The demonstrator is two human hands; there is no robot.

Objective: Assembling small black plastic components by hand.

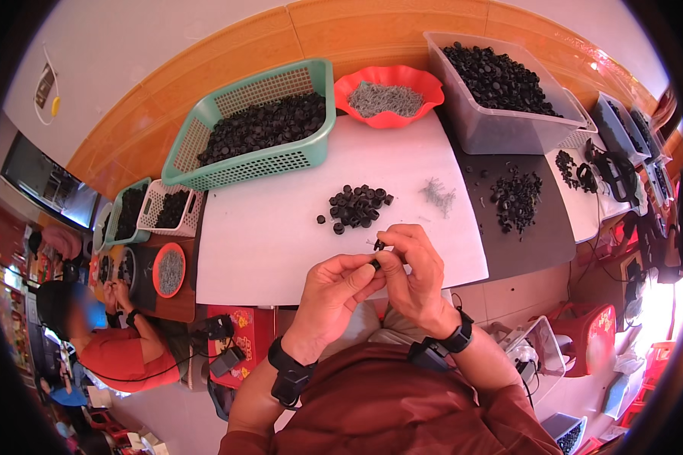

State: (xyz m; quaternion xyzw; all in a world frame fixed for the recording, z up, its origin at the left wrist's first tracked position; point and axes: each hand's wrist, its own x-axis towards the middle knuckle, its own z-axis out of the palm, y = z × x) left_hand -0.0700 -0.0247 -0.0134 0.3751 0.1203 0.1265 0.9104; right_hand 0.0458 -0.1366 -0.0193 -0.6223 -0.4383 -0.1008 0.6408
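Close together over the front of the white sheet point(273, 235), my two hands each pinch a small black part. My left hand point(334, 296) is closed on a black plastic piece point(375, 265), mostly covered by the fingertips. Thumb and fingers of my right hand point(413, 277) grip another black plastic piece point(379, 245), with a thin metal sliver showing beside it. Just beyond the hands lies a heap of round black caps point(360, 205). To its right is a loose little pile of thin grey metal pins or screws point(438, 195).
A green basket point(262, 168) of black parts, a red bowl point(391, 119) of metal pieces and a clear bin point(508, 136) of black parts line the back. More black pieces point(516, 201) lie on a dark board at right. Another person point(129, 353) works at left.
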